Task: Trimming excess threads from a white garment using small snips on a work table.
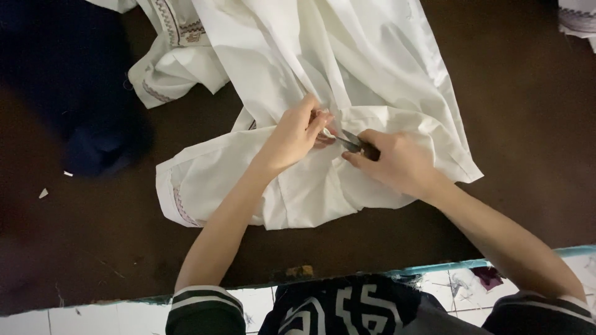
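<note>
Presently, the left hand (292, 138) pinches the white garment (347, 68) spread centrally on the dark bench (528, 93), while the right hand (397, 162), at 3 o'clock, grips small scissors (347, 141); a slack fold could probably get nicked.

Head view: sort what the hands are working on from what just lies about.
In use:
white garment, pinched by the left hand
small metal tool, held by the right hand

Lying about:
dark blue cloth
pale scrap
dark table
</note>
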